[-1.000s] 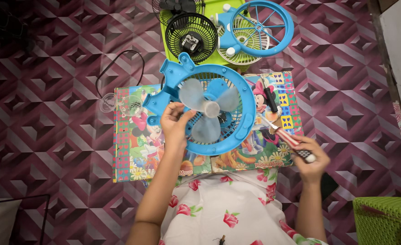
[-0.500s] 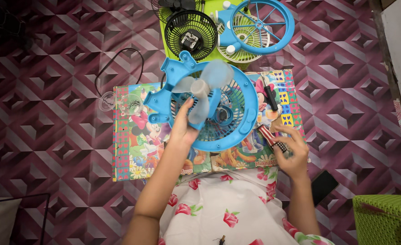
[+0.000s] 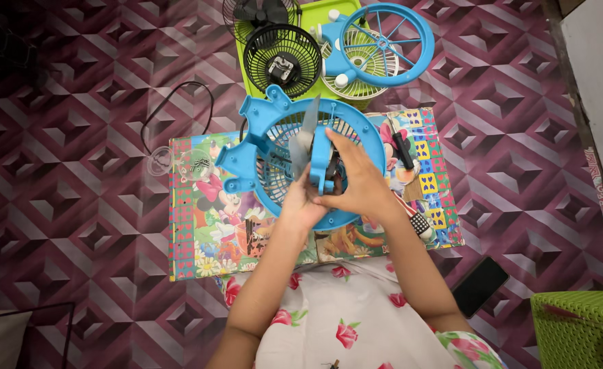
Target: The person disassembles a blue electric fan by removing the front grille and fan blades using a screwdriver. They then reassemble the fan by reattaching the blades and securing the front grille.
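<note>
Patterned maroon floor [image 3: 76, 225] with a low board covered in cartoon-printed paper [image 3: 206, 232] lying across it, in front of the seated person. On the board rests the blue fan guard [image 3: 260, 147], a round grille with mounting lugs at its rim, tilted slightly toward the camera. Both hands meet over its centre: the left hand [image 3: 301, 201] grips from below with fingers curled around the hub area, and the right hand [image 3: 356, 178] closes from the side, fingers pressed together over the blue motor housing [image 3: 320, 160], which stands on edge inside the guard with a translucent fan blade [image 3: 305, 137] attached. Judged risk: the thin blade projects past the hands, so a twist or a slip of the grip could bend it against the grille, and the unsupported guard could slide off the smooth paper. Above the board, a lime-green tray [image 3: 329, 14] holds a black fan cage [image 3: 282, 60] with a motor in its middle, a second black fan at the frame edge, a white grille and a blue ring guard [image 3: 390, 41] leaning across it. A green basket [image 3: 575, 328] sits at lower right; its contents cannot be seen. Smaller items: a dark phone [image 3: 479, 287] on the floor, a screwdriver [image 3: 402, 150] and a striped tool [image 3: 414, 219] on the board beside the right forearm.
</note>
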